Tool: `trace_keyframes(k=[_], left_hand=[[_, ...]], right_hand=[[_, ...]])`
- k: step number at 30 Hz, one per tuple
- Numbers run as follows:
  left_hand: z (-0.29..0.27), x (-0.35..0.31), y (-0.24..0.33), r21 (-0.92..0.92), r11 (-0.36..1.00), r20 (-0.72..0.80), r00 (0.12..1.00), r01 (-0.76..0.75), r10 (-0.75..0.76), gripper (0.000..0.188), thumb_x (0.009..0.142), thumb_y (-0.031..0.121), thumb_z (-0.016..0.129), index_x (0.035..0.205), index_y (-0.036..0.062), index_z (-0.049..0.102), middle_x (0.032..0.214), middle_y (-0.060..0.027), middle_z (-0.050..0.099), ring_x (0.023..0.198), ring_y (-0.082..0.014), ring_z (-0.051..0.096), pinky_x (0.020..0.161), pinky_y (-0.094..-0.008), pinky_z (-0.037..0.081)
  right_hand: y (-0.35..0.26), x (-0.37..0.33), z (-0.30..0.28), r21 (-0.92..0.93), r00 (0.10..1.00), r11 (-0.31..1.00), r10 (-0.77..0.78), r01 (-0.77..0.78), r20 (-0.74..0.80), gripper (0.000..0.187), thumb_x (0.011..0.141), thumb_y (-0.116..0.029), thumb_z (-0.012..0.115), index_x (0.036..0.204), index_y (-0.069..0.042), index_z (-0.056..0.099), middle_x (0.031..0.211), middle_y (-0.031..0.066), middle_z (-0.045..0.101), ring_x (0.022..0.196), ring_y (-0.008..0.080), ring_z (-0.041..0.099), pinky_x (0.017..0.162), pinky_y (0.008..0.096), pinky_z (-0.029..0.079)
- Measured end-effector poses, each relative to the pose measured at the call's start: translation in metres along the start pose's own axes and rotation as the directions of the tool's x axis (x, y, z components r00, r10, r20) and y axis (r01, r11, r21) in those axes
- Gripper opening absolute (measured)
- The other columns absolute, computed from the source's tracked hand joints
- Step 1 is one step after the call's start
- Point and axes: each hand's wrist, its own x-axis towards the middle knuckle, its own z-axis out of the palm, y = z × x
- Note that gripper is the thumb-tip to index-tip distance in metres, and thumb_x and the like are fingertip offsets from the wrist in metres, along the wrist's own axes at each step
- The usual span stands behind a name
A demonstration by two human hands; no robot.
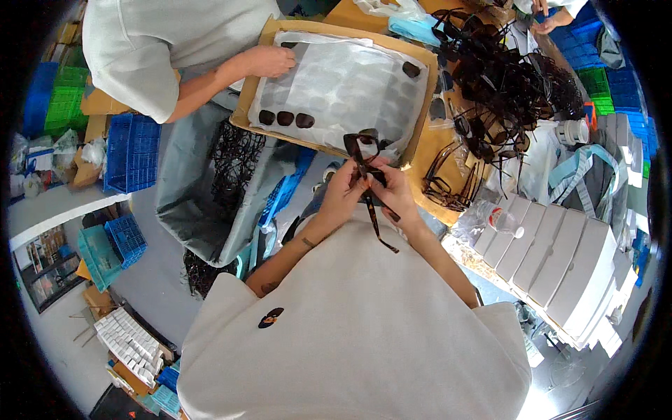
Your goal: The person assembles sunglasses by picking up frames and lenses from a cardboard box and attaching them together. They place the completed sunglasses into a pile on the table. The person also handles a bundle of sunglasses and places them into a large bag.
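Between my two hands, in front of my chest, is a pair of dark tortoiseshell sunglasses (362,143). One of its temples hangs down toward my shirt. My left hand (344,190) is closed on the frame from the left, and my right hand (394,192) closes on it from the right. Just beyond them lies an open cardboard box (323,148) lined with white paper (336,84). Dark lenses (285,118) sit in a row near its left front corner, and another lens (411,69) lies at the far right.
A co-worker's hand (271,61) reaches over the box's left side. A big heap of dark eyeglass frames (490,70) covers the table at right, with several white boxes (553,245) nearer. At left stands a grey bag (185,189) full of dark frames, beside a blue crate (131,154).
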Motion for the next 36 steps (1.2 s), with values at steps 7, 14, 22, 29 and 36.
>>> trace_keyframes(k=[7,14,22,29,36], left_hand=[[0.020,0.007,-0.008,0.173,0.985,-0.180,0.982,-0.021,0.052,0.030,0.098,0.005,0.052,0.127,-0.0015,0.051,0.113,-0.0074,0.068,0.093,-0.0142,0.062,0.081,-0.0274,0.050],[0.018,0.046,0.007,-0.133,0.970,-0.375,0.916,-0.203,0.141,0.029,0.101,0.019,0.053,0.123,0.0006,0.058,0.118,-0.0060,0.066,0.105,-0.0140,0.058,0.102,-0.0297,0.041],[-0.062,0.051,0.033,-0.161,0.986,-0.191,0.982,-0.029,-0.002,0.024,0.098,0.010,0.054,0.120,0.0046,0.049,0.094,-0.0138,0.069,0.077,-0.0193,0.068,0.070,-0.0354,0.058],[-0.068,0.063,0.047,0.467,0.816,0.426,0.722,0.341,-0.546,0.085,0.090,0.005,0.061,0.156,0.0141,0.009,0.082,-0.0148,0.069,0.070,-0.0197,0.068,0.058,-0.0303,0.057],[-0.072,0.097,0.033,0.659,0.652,0.433,0.519,0.376,-0.737,0.077,0.089,0.010,0.067,0.149,0.0108,0.019,0.081,-0.0150,0.069,0.068,-0.0209,0.069,0.053,-0.0325,0.059]], right_hand=[[0.035,0.015,0.010,-0.057,0.958,0.991,-0.135,0.125,-0.254,0.023,0.084,0.009,0.051,0.104,0.009,0.063,0.094,0.0125,0.069,0.087,0.0157,0.063,0.080,0.0290,0.050],[0.017,0.025,-0.015,0.144,0.976,0.987,0.099,-0.071,-0.195,0.043,0.093,-0.024,0.065,0.128,-0.001,0.054,0.099,0.0002,0.062,0.098,0.0123,0.054,0.085,0.0299,0.043],[0.021,0.117,-0.064,-0.847,0.973,0.517,-0.231,0.123,0.000,0.032,0.082,-0.028,0.072,0.094,-0.001,0.060,0.078,0.0193,0.065,0.080,0.0311,0.067,0.070,0.0391,0.051],[0.049,0.144,-0.053,-0.985,0.991,0.108,0.020,0.133,0.136,0.026,0.075,-0.019,0.074,0.094,-0.004,0.063,0.093,0.0157,0.070,0.091,0.0351,0.068,0.076,0.0413,0.056],[0.072,0.148,-0.072,-0.966,0.971,0.144,0.074,0.216,0.228,0.031,0.073,-0.021,0.073,0.096,-0.003,0.062,0.092,0.0176,0.069,0.089,0.0362,0.068,0.071,0.0441,0.056]])
